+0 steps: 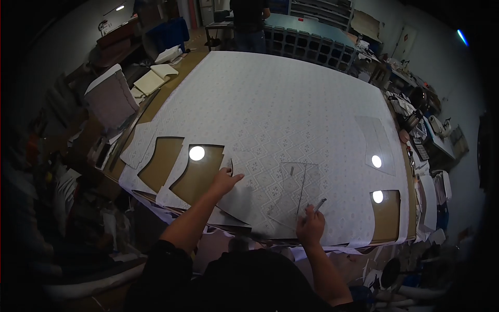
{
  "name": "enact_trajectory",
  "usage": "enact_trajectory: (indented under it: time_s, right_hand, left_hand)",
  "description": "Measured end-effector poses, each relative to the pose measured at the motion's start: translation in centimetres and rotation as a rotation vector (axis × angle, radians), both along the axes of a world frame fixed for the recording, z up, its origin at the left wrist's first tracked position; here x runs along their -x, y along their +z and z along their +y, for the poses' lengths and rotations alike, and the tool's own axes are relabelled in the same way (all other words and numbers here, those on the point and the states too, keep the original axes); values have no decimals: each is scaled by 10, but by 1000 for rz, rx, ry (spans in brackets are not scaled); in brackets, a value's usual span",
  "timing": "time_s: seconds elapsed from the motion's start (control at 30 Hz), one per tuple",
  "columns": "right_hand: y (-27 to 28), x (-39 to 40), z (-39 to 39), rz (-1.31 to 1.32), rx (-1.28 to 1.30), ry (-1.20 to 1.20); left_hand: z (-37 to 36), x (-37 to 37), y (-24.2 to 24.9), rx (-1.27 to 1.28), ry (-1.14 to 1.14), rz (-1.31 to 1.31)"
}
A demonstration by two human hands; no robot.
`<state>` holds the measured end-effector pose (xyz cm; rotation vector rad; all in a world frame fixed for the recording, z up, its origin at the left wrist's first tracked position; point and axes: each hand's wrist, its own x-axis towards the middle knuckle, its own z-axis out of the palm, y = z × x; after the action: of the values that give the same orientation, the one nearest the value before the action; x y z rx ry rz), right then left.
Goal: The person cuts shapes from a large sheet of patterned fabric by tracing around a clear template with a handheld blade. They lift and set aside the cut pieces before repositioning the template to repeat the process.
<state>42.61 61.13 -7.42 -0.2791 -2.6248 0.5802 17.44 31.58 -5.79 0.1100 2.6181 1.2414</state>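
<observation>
White patterned lace fabric (270, 93) covers the large table in front of me. My left hand (226, 182) is at a curved cut edge of the fabric, left of centre. Its fingers are on a cut fabric piece (236, 200) whose lower edge looks raised and dark. In my right hand (311, 226) is a slim pen-like tool (321, 203), pointing up and away from me. Just beyond that hand, a clear pattern template (291, 182) with a dark line down it lies flat on the fabric.
Cut-out openings (163, 161) at left and another opening (384, 218) at right show brown board beneath. A second clear template (371, 140) lies at right. Papers and a padded panel (112, 96) line the left side. A person (249, 23) stands at the far end.
</observation>
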Motion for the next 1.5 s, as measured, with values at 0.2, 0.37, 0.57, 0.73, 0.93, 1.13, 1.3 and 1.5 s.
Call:
enact_trajectory:
  time_s: [0.2, 0.37, 0.57, 0.73, 0.93, 1.13, 1.3, 1.5]
  right_hand:
    - [-11, 9, 2, 97, -101, 2]
    - [-21, 7, 4, 51, 31, 14]
    - [-19, 10, 1, 23, 32, -40]
    - [-16, 8, -3, -5, 28, -75]
    - [-19, 10, -4, 65, -64, -29]
    - [-25, 11, -1, 75, -48, -47]
    - [-13, 13, -7, 91, -97, -72]
    - [-19, 8, -2, 200, 91, -139]
  left_hand:
    - [8, -8, -19, -10, -80, 19]
    - [-22, -1, 11, 2, 25, 242]
    - [-140, 37, 2, 205, -43, 21]
    - [-223, 100, 25, 234, -25, 353]
    - [-353, 175, 129, 802, 327, 233]
    - [-276, 168, 66, 702, 241, 315]
    - [-106, 113, -17, 290, -227, 548]
    - [59, -4, -28, -66, -589, 652]
